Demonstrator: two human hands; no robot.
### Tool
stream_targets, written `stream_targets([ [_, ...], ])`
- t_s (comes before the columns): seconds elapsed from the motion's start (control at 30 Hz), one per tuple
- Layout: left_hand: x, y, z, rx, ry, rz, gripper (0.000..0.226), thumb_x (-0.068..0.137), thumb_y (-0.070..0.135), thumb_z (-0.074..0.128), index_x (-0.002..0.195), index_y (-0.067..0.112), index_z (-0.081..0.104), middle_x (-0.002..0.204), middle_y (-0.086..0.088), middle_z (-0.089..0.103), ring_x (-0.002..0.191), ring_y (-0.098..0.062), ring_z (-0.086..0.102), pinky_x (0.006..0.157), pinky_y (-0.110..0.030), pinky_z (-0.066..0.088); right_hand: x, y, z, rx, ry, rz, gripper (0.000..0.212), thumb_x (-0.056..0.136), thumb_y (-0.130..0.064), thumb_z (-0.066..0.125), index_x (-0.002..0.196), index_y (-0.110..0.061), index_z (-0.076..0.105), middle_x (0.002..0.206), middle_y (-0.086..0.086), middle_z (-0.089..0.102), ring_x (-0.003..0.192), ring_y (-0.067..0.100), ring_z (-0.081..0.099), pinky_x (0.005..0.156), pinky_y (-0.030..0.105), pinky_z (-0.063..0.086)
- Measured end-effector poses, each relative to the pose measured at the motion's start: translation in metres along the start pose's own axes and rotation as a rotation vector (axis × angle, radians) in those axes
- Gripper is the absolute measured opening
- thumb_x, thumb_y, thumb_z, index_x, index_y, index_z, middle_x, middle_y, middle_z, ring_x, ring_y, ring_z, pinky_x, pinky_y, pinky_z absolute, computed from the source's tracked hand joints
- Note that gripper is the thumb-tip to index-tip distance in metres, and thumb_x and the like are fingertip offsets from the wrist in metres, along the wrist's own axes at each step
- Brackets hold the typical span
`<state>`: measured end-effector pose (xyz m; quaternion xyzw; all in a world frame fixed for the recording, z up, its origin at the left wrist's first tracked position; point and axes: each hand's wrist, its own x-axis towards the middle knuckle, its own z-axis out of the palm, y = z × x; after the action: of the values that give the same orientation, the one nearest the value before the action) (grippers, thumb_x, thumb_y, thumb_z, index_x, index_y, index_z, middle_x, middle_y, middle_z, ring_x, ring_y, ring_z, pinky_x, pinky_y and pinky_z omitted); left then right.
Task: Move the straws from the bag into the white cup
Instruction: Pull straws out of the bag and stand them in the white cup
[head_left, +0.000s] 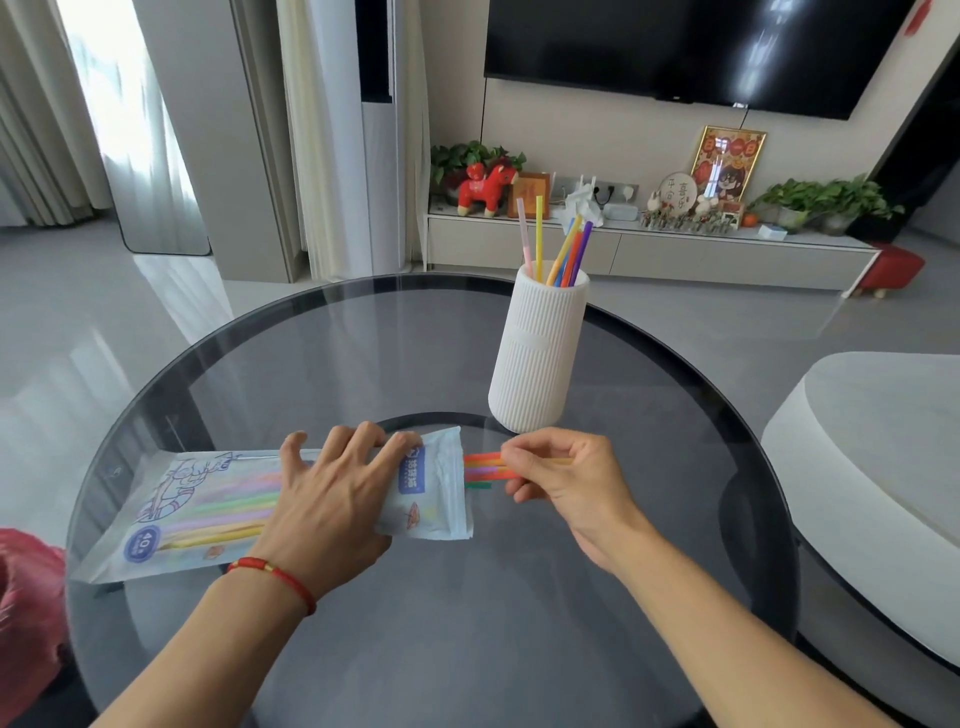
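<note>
So right now my left hand (332, 499) is spread flat over the bag (218, 509), pinning it to the glass surface (415, 623), while my right hand (561, 478) has its grip pinched on the straw ends (480, 470) poking out of the bag's open mouth. Looks like a small bunch of them, orange, purple, green; I can't tell exactly how many are between the fingers.

These straws look super light and bendy-ish, smooth plastic, so I'd guess they slip if I pinch too loosely and kink if I squeeze hard. Taking them near the exposed tips seems the only option, since the rest is inside the bag. The bag itself is thin, crinkly film and would slide on glass without the left hand holding it.

The white cup (537, 353) stands just beyond my right hand, already holding several straws (563, 249), and it's tall and narrow, so probably tippy. Plenty of open glass around it, and the surface edge is well away.
</note>
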<state>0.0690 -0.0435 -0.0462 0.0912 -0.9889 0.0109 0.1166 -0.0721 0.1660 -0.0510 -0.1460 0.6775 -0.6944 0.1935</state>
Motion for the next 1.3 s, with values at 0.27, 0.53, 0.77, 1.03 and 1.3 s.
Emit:
stream_targets([
  [0.27,-0.003,-0.006,0.001,-0.094,-0.090,-0.029,0.105,0.054,0.084,0.052,0.146,0.047,0.016,0.130,0.006,0.044,0.124,-0.022,0.044,0.110,-0.072,0.019,-0.004,-0.017,-0.045,0.090,-0.017,0.041,0.005,0.088,-0.003,0.080,0.092,-0.001,0.082,0.078,0.011,0.077,0.062,0.017,0.071,0.060,0.022,0.059],
  [0.53,-0.002,0.020,-0.008,-0.253,-0.013,0.046,0.070,0.082,0.082,0.026,0.140,0.044,0.037,0.137,0.011,0.048,0.129,-0.019,0.044,0.112,-0.059,0.026,-0.007,-0.026,-0.045,0.211,-0.155,0.043,0.019,0.074,-0.017,0.086,0.088,-0.005,0.085,0.081,0.014,0.078,0.068,0.020,0.076,0.065,0.022,0.062],
  [0.77,0.000,0.026,-0.005,-0.138,-0.013,0.009,0.039,0.092,0.061,0.027,0.119,0.041,0.047,0.117,0.009,0.048,0.105,-0.020,0.049,0.093,-0.044,0.040,-0.008,-0.018,-0.033,0.428,-0.180,0.113,0.012,0.080,-0.018,0.080,0.085,-0.007,0.085,0.081,0.012,0.078,0.067,0.017,0.077,0.062,0.020,0.062],
  [1.03,0.002,0.032,-0.001,-0.079,0.092,-0.001,0.032,0.101,0.049,0.021,0.107,0.029,0.047,0.105,0.003,0.051,0.088,-0.025,0.050,0.077,-0.045,0.042,-0.021,-0.005,0.007,0.415,-0.315,0.138,0.098,0.054,-0.052,0.100,0.131,0.000,0.066,0.094,0.011,0.073,0.075,0.021,0.071,0.066,0.027,0.061],
  [1.3,0.000,0.027,0.008,-0.108,0.003,-0.072,0.037,0.091,0.059,0.032,0.114,0.036,0.050,0.111,0.006,0.049,0.100,-0.021,0.049,0.086,-0.042,0.041,-0.010,0.000,0.031,0.111,0.101,-0.036,0.009,0.092,0.001,0.075,0.084,0.004,0.073,0.056,0.004,0.066,0.050,0.010,0.060,0.048,0.019,0.049],
])
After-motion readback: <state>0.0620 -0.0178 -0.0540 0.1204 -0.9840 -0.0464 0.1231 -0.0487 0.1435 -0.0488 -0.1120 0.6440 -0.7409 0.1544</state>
